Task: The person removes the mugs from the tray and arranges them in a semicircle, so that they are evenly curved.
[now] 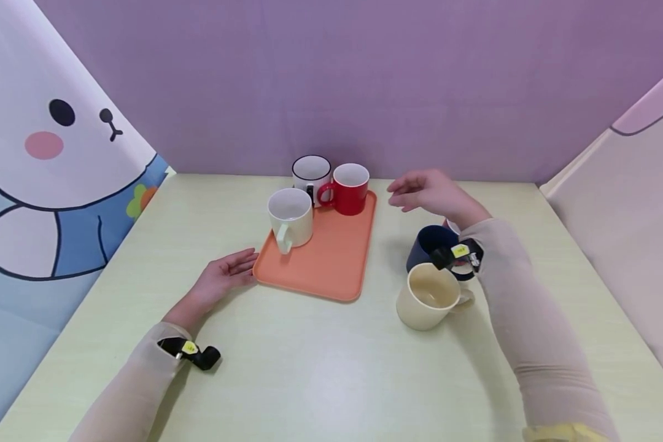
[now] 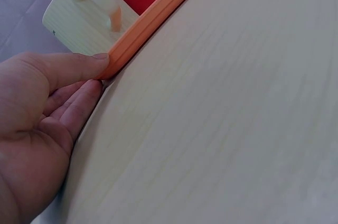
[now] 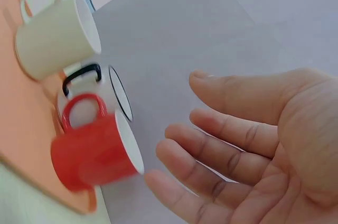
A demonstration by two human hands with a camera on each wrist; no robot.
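Observation:
My left hand (image 1: 229,273) lies at the left corner of an orange tray (image 1: 331,270), its straight fingers touching the edge. In the left wrist view the thumb (image 2: 79,68) rests against the tray's corner. On the tray stand a cream-white mug (image 1: 293,215), a white mug with a black rim (image 1: 312,169) and a red mug (image 1: 350,190). My right hand (image 1: 433,193) hovers to the right of the red mug, apart from it. Its fingers are loosely bent and hold nothing, as the right wrist view shows.
Under the right forearm stand a navy mug (image 1: 422,245) and, closer to me, a beige mug (image 1: 428,298). Another mug (image 1: 452,226) is mostly hidden behind the right wrist. A purple backdrop (image 1: 353,86) rises behind the table (image 1: 309,368).

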